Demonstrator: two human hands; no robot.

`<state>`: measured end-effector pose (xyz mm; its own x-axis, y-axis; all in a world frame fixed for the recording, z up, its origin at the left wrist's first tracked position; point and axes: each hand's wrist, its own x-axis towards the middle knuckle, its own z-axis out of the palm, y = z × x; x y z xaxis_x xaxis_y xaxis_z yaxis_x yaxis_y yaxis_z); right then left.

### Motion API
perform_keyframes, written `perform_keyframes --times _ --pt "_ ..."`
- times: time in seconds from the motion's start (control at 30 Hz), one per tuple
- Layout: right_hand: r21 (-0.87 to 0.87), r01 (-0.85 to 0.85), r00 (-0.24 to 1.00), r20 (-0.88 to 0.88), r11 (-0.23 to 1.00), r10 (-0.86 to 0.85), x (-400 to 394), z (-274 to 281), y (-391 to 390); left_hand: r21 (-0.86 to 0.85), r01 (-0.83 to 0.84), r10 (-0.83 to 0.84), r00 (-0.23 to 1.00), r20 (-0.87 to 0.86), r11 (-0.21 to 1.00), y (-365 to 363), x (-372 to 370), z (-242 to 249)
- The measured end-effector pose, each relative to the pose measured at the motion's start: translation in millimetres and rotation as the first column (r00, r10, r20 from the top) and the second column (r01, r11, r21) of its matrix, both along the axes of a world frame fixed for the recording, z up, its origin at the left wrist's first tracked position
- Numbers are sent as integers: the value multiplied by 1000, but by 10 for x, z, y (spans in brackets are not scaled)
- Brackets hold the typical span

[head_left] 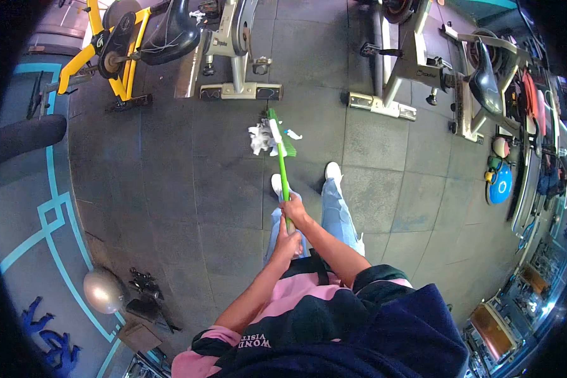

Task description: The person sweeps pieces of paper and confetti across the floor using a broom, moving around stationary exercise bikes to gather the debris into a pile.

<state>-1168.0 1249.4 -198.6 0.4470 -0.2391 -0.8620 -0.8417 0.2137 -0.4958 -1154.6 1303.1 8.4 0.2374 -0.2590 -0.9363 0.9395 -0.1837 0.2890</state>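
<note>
Both of my hands are wrapped around the green handle of a broom [283, 173]. My left hand [285, 244] grips it near the top end, close to my waist. Farther down the handle, my right hand [295, 211] is closed just ahead of the left. The broom's head, white with green bristles [289, 149], rests on the dark floor beyond my feet. Crumpled white scraps, perhaps paper or tissue [258, 138], lie against its left side. A smaller white and blue scrap [293, 134] sits to the right of the head.
Exercise bikes stand ahead: a yellow one [129, 75], a grey one with a floor bar [242, 92], and others at right [384, 106]. A silver exercise ball [104, 291] is at lower left. A blue balance dome [500, 184] leans by the right-hand rack.
</note>
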Motion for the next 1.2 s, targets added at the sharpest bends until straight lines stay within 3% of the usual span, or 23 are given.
perform_keyframes --times 0.07,0.1,0.2,0.3,0.37,0.5,0.57,0.7,0.9,1.0,1.1,1.2 --pt "53 42 999 -27 998 -40 157 768 -58 38 123 -123 992 7 992 80 26 233" --pt "47 45 999 -26 998 -44 127 819 -74 32 126 -127 992 9 991 116 -8 257" --pt "-162 -77 996 -46 984 71 41 1086 -266 -137 88 -86 996 22 987 102 -170 215" --pt "-361 -169 986 -63 917 157 71 1002 -563 -202 78 -80 997 0 976 -121 -47 101" --pt "-415 -222 972 -164 882 168 209 775 -723 -260 -74 47 993 -107 963 -219 52 -191" --pt "-362 -307 951 -152 880 269 466 149 -760 -265 -190 149 974 -170 945 -237 220 -640" --pt "-407 -352 935 -115 843 336 574 171 -586 -250 -334 285 935 -211 909 -165 294 -694" --pt "-344 -393 920 -129 853 371 589 353 -333 -186 -344 311 932 -186 921 32 192 -554" --pt "-277 -452 880 15 848 474 281 677 -428 -117 -214 218 976 20 970 -263 -166 -52" --pt "-240 -382 911 63 892 407 56 1022 -556 -109 -12 16 999 43 994 -274 -356 136" --pt "-297 -373 924 -33 879 381 -80 1003 -693 -182 25 -25 1000 1 983 -303 -378 137" --pt "-303 -323 944 -169 896 283 -38 785 -781 -202 12 -15 1000 -11 979 -290 -298 -206"
